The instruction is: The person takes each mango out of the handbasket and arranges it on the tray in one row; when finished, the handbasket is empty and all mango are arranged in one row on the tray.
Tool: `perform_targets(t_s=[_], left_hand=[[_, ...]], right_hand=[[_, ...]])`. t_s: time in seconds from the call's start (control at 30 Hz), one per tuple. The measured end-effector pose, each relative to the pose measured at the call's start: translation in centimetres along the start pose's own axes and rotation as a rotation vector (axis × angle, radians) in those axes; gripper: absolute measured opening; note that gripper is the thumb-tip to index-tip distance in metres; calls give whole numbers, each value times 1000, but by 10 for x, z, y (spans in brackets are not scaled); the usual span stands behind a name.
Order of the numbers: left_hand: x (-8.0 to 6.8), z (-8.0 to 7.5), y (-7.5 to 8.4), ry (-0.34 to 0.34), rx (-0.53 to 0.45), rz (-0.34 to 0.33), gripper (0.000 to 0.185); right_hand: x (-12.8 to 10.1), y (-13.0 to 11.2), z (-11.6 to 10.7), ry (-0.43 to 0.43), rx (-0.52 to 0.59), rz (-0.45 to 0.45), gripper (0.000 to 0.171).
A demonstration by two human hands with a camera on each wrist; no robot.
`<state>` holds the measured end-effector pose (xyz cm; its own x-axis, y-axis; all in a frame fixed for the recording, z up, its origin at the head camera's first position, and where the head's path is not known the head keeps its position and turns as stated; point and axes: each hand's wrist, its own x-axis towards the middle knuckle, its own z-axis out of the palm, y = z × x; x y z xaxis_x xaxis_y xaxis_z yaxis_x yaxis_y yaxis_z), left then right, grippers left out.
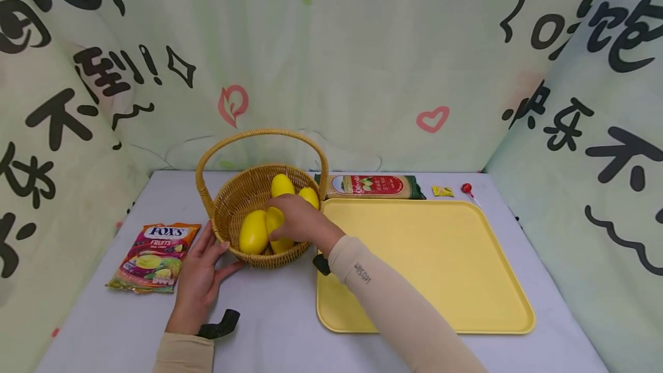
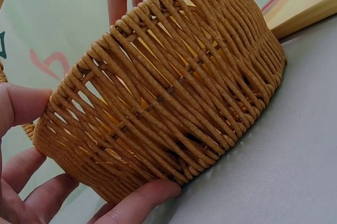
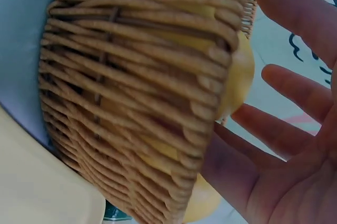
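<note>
A wicker basket [image 1: 259, 258] with a tall hoop handle stands left of centre and holds several yellow oval fruits [image 1: 254, 232]. My left hand [image 1: 199, 272] lies on the table against the basket's near-left wall. Its thumb [image 2: 142, 197] and fingers [image 2: 21, 108] touch the weave [image 2: 174, 92]. My right hand [image 1: 297, 217] reaches over the near rim and lies over one fruit [image 1: 274, 220]. In the right wrist view the right hand [image 3: 284, 145] has its fingers spread beside a yellow fruit [image 3: 239, 77] behind the basket wall [image 3: 142, 87]. They are not closed round the fruit.
A yellow tray [image 1: 430, 263] lies right of the basket. A Fox's candy bag [image 1: 155, 255] lies at the left. Behind the tray lie a green and red packet [image 1: 370, 186], a small yellow sweet [image 1: 442, 191] and a red lollipop [image 1: 467, 188]. Printed cloth walls enclose the table.
</note>
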<state>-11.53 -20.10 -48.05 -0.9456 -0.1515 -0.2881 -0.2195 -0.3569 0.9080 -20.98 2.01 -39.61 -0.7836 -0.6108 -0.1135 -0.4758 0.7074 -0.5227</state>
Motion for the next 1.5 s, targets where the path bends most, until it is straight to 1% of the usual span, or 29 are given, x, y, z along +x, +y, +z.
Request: perform_targets(t_s=[0.13,0.37,0.53,0.9,1.07,1.5], left_hand=[[0,0,0,1,-1,2,71],[1,0,0,10,-4,-2,71],[1,0,-1,13,-1,4,70],[2,-1,-3,9,3,6,70],[1,0,-3,10,7,8,70],[0,-1,-3,-4,5,11,70]], right_hand=[[1,-4,4,9,-46,-4,68],[1,-7,13,48,-164,4,69],[1,-5,17,73,-183,0,68],[0,-5,18,108,-149,4,67],[-2,-5,17,122,-125,18,66],[-4,-5,6,124,-73,17,64]])
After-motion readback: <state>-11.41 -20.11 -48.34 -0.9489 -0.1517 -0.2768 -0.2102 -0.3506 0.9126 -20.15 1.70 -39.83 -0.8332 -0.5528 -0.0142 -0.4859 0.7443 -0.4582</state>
